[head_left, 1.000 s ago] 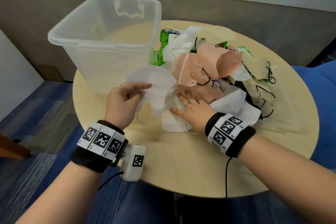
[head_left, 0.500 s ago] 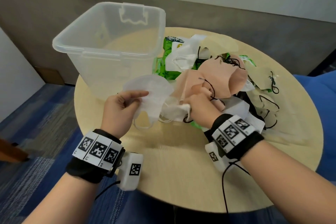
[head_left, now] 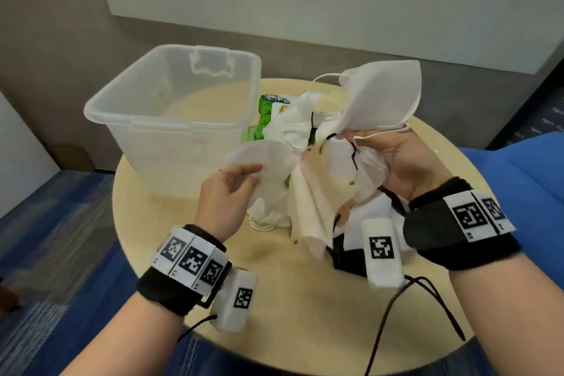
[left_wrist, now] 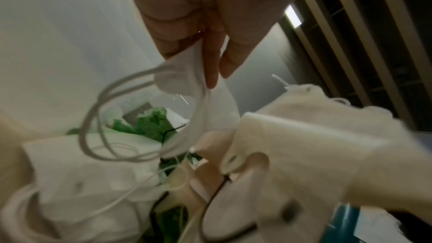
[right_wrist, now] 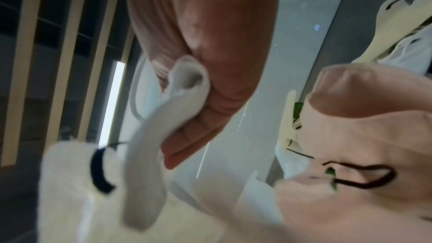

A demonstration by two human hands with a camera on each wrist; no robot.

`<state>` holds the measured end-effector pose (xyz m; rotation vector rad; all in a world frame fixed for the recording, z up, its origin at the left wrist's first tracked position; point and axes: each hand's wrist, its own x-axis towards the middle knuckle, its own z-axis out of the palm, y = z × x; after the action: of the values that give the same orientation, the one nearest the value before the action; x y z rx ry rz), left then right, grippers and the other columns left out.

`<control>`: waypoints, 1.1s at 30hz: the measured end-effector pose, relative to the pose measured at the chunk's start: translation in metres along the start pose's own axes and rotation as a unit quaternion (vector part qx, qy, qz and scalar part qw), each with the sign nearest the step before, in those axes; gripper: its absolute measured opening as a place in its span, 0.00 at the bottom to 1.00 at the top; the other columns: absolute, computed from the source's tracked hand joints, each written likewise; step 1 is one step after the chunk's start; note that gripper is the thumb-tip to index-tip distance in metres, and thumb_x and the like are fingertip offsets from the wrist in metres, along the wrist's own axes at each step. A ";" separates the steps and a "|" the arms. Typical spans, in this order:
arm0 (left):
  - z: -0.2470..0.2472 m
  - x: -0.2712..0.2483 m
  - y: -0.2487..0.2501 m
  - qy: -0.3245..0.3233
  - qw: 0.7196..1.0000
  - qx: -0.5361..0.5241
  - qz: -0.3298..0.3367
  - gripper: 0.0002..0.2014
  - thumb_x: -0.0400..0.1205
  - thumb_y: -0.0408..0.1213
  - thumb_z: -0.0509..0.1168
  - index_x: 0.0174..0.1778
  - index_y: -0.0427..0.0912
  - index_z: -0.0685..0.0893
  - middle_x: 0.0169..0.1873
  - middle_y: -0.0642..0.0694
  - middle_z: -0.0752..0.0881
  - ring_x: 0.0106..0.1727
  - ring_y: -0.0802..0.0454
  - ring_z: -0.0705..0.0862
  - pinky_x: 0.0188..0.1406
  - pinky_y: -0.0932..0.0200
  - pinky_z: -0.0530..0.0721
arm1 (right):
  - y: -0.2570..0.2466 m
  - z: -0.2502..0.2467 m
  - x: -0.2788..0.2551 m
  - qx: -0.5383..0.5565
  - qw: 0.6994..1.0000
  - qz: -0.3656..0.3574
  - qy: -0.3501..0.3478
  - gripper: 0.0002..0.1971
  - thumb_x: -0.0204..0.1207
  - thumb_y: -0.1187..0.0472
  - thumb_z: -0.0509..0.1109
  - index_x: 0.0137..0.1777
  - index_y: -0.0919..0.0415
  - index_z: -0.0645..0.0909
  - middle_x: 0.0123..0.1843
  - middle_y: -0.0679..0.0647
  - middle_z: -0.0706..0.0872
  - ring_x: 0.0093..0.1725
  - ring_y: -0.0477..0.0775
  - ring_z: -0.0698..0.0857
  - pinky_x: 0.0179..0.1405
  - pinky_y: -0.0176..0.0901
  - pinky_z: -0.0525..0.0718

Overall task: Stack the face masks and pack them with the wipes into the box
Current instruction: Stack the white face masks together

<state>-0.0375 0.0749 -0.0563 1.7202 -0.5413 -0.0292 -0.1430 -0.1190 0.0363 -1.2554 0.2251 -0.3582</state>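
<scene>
My left hand [head_left: 232, 189] pinches a white face mask [head_left: 268, 162] between thumb and fingers, just right of the clear plastic box [head_left: 171, 119]. In the left wrist view the same white mask [left_wrist: 187, 78] hangs from my fingers with its ear loops dangling. My right hand [head_left: 403, 159] is raised above the table and grips a bunch of masks: a white mask [head_left: 384, 94] sticks up from it and cream masks [head_left: 317, 201] hang below. In the right wrist view my fingers curl round the white mask [right_wrist: 149, 136]. Green wipes packs [head_left: 265, 113] lie behind the pile, partly hidden.
Everything sits on a round light wooden table [head_left: 293, 308]. The box is open and stands at the table's back left. A black mask [head_left: 348, 253] lies under my right wrist. A blue seat [head_left: 525, 180] stands to the right, and blue carpet lies below.
My right hand closed on a bunch of masks in the pile and lifted it up and to the right. My left hand kept hold of its white mask and rose slightly.
</scene>
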 end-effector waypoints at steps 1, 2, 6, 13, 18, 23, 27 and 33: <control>0.005 0.001 0.004 -0.001 1.000 -0.010 0.002 0.09 0.82 0.33 0.64 0.51 0.48 0.87 0.39 0.54 0.86 0.38 0.69 0.81 0.38 0.80 0.75 | -0.003 0.000 -0.002 0.013 1.000 0.001 -0.018 0.25 0.49 0.67 0.77 0.49 0.78 0.84 0.49 0.67 0.88 0.50 0.60 0.88 0.51 0.45 0.87; 0.010 0.002 0.008 -0.001 1.000 -0.030 -0.001 0.08 0.83 0.35 0.63 0.51 0.48 0.87 0.40 0.54 0.87 0.40 0.65 0.82 0.40 0.78 0.77 | -0.005 0.001 -0.002 0.023 0.999 -0.001 -0.027 0.24 0.50 0.67 0.76 0.48 0.77 0.85 0.48 0.66 0.89 0.49 0.59 0.88 0.51 0.45 0.87; 0.025 0.006 0.027 -0.002 0.994 -0.113 0.001 0.14 0.87 0.39 0.56 0.54 0.42 0.87 0.46 0.49 0.89 0.49 0.55 0.86 0.45 0.72 0.81 | -0.004 0.001 -0.001 -0.005 1.000 -0.019 0.000 0.25 0.62 0.72 0.72 0.62 0.78 0.78 0.60 0.70 0.83 0.58 0.66 0.84 0.63 0.55 0.82; 0.047 0.013 0.056 -0.119 0.969 -0.216 -0.024 0.17 0.83 0.49 0.58 0.46 0.45 0.89 0.44 0.47 0.91 0.48 0.53 0.88 0.50 0.62 0.83 | 0.009 -0.004 0.003 -0.037 0.999 -0.017 0.002 0.20 0.66 0.75 0.70 0.59 0.75 0.79 0.53 0.65 0.85 0.52 0.59 0.85 0.55 0.50 0.84; 0.055 0.018 0.062 -0.126 0.971 -0.202 -0.035 0.08 0.80 0.34 0.66 0.38 0.38 0.88 0.29 0.50 0.88 0.30 0.57 0.84 0.34 0.66 0.81 | 0.011 -0.012 0.009 -0.067 0.997 -0.015 0.017 0.20 0.67 0.75 0.71 0.61 0.76 0.79 0.59 0.68 0.85 0.57 0.64 0.86 0.59 0.55 0.83; 0.054 0.019 0.058 -0.063 0.976 -0.207 -0.040 0.06 0.79 0.32 0.67 0.39 0.38 0.88 0.25 0.53 0.88 0.26 0.62 0.83 0.28 0.71 0.79 | 0.010 -0.022 0.005 -0.010 0.999 -0.004 0.044 0.26 0.62 0.68 0.72 0.63 0.71 0.79 0.61 0.65 0.85 0.59 0.63 0.85 0.60 0.57 0.83; 0.051 0.023 0.053 -0.012 0.975 -0.219 -0.047 0.05 0.79 0.31 0.66 0.42 0.36 0.87 0.25 0.56 0.87 0.27 0.65 0.82 0.28 0.73 0.78 | 0.009 -0.028 0.005 0.001 0.998 -0.012 0.060 0.18 0.63 0.68 0.71 0.55 0.62 0.84 0.56 0.60 0.88 0.55 0.61 0.86 0.61 0.61 0.80; 0.048 0.026 0.049 0.010 0.984 -0.176 -0.030 0.07 0.81 0.34 0.65 0.38 0.43 0.86 0.26 0.59 0.85 0.30 0.67 0.80 0.33 0.72 0.78 | 0.007 -0.028 0.007 -0.024 0.996 -0.032 0.083 0.10 0.73 0.73 0.67 0.49 0.62 0.84 0.47 0.57 0.91 0.50 0.59 0.89 0.56 0.58 0.85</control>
<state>-0.0457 0.0152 -0.0142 1.3897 -0.4400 -0.1426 -0.1455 -0.1446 0.0214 -1.2823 0.3382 -0.5159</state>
